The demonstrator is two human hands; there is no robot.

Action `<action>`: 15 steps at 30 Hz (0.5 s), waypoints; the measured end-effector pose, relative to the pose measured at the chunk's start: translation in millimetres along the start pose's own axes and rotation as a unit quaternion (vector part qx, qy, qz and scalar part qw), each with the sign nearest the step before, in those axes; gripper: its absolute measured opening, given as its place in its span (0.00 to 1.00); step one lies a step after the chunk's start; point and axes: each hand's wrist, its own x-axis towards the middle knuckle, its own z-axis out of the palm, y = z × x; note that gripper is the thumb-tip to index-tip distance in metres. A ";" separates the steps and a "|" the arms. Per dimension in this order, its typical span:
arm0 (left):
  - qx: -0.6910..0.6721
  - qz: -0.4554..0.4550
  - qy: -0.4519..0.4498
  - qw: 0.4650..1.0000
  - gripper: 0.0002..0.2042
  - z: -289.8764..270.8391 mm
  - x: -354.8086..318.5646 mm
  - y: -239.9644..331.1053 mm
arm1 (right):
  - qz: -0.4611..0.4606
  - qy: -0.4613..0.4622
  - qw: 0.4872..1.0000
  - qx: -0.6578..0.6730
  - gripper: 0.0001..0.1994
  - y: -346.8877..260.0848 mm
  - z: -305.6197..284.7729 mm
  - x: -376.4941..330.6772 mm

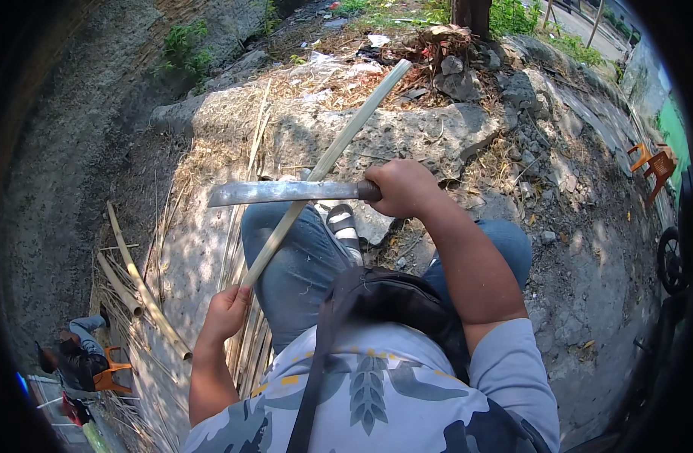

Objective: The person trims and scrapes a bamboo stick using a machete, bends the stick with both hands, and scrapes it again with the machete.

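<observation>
Shaving step: left hand (224,313) fist-grips bamboo strip (324,162); right hand (401,187) clenches machete (286,192) across it. Next stroke likely needs shallow blade angle.

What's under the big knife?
Under the knife blade the bamboo strip crosses, with the person's knee below. The handle is hidden inside the right hand.
</observation>
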 end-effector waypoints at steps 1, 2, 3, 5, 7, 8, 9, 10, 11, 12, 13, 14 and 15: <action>-0.004 -0.004 -0.006 1.000 0.24 0.5 3.2 -3.5 | -0.008 -0.009 1.000 -0.015 0.10 -1.2 0.7 -0.5; -0.008 -0.008 -0.012 1.000 0.24 0.6 5.8 -5.6 | -0.007 -0.010 1.000 -0.015 0.10 0.2 2.6 -1.0; -0.009 -0.008 -0.014 1.000 0.24 0.3 7.6 -5.9 | -0.007 0.002 1.000 -0.012 0.10 2.8 5.1 -0.6; -0.023 0.002 -0.029 0.999 0.25 -0.3 10.4 -6.6 | -0.006 0.012 1.000 -0.010 0.11 9.0 8.7 -0.5; -0.029 0.012 -0.040 0.999 0.25 2.6 15.7 -15.7 | -0.015 0.059 0.998 -0.005 0.09 17.3 11.8 -1.0; -0.035 0.022 -0.049 0.998 0.25 3.8 17.2 -18.8 | -0.015 0.058 0.998 -0.005 0.09 21.7 13.9 0.6; -0.035 0.022 -0.051 0.998 0.25 5.2 17.5 -18.1 | -0.011 0.063 0.998 -0.007 0.09 26.4 15.5 2.1; -0.044 0.021 -0.050 0.998 0.25 7.5 17.6 -16.4 | -0.007 0.067 0.998 -0.009 0.09 29.3 17.1 3.1; -0.053 0.020 -0.048 0.997 0.26 9.5 17.6 -14.4 | -0.006 0.066 0.998 -0.009 0.09 30.7 18.8 3.4; -0.054 0.020 -0.049 0.997 0.26 9.9 17.3 -11.0 | -0.006 0.069 0.998 -0.010 0.09 31.1 18.9 4.0; -0.045 0.014 -0.048 0.998 0.25 9.1 16.0 -6.1 | -0.005 0.072 0.997 -0.011 0.09 30.8 18.2 4.2; -0.037 0.007 -0.047 0.998 0.25 9.7 15.6 -2.0 | -0.005 0.071 0.997 -0.011 0.09 29.8 16.7 3.1; -0.037 0.006 -0.046 0.998 0.25 11.1 15.7 0.1 | 0.009 0.047 0.999 -0.022 0.09 22.6 11.5 1.9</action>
